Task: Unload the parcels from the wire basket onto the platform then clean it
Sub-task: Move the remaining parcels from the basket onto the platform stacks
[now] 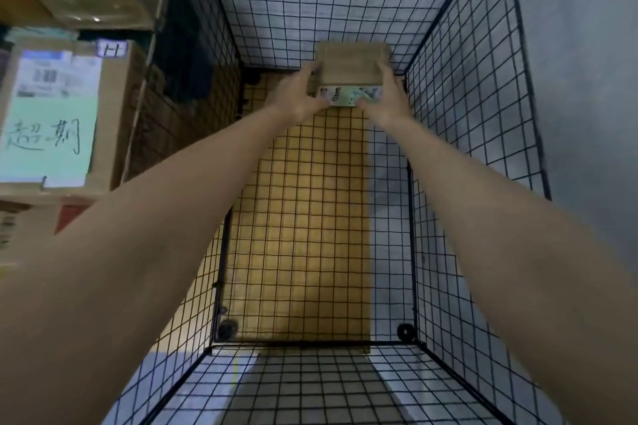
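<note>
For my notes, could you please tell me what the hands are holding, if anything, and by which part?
One small cardboard parcel, at the far end of the wire basket: the left hand grips its left side, the right hand its right side.

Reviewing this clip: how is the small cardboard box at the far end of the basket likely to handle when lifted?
Held between the left hand and right hand, the cardboard box shows square, uncrushed edges, so probably stiff. It is small beside them, so likely light. Flat sides suggest it will not roll.
</note>
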Demonstrator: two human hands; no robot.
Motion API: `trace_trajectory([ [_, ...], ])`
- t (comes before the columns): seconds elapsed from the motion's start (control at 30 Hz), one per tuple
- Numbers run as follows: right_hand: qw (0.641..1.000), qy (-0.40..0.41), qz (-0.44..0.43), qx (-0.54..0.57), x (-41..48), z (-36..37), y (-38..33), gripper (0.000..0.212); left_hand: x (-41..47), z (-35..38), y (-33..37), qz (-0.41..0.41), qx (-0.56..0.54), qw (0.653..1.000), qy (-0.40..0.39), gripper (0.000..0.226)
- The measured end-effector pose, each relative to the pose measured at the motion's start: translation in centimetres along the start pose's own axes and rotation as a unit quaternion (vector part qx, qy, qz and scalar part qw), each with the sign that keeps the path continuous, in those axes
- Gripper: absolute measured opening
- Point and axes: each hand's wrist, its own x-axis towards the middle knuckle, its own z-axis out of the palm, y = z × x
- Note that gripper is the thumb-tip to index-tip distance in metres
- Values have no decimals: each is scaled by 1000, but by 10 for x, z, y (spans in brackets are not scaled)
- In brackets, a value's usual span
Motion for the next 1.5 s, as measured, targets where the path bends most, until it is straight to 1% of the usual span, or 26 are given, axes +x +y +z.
trace_trajectory([
  [0.13,1000,-13,-4,9,-3,-3,-4,86,0,6,2,0,-36,999,-23,78],
  [0.3,999,-18,-27,-12,-14,-12,-7,75,-15,8,-2,7,-57,998,-13,79],
  [0.43,998,-7,-54,-26,-32,-25,-24,76,-30,-5,4,9,-80,997,20,79],
  [0.53,996,11,-80,-27,-47,-40,-42,79,-44,-23,20,32,-104,993,52,72],
  [0.67,990,64,-123,-1,-72,-62,-73,76,-65,-53,54,56,-123,984,116,68],
  [0.8,974,146,-164,59,-99,-91,-106,62,-86,-85,90,98,-132,974,153,78],
  [0.93,954,190,-219,80,-126,-125,-133,56,-117,-117,120,164,-151,956,190,77],
  [1.03,942,206,-254,77,-147,-150,-153,53,-146,-146,142,193,-214,936,201,68],
  [1.1,935,203,-279,82,-160,-163,-167,52,-165,-166,154,200,-243,925,211,64],
  [1.2,920,198,-316,118,-181,-183,-193,49,-191,-197,169,224,-261,903,258,57],
  [1.27,908,207,-337,135,-194,-194,-212,48,-206,-216,178,248,-232,894,291,47],
  [1.33,897,218,-357,144,-203,-202,-226,50,-221,-230,184,272,-189,892,306,45],
  [1.43,884,214,-379,172,-213,-206,-238,51,-239,-247,187,311,-148,892,295,61],
  [1.5,882,197,-381,194,-220,-205,-242,48,-250,-253,188,312,-110,897,293,72],
])
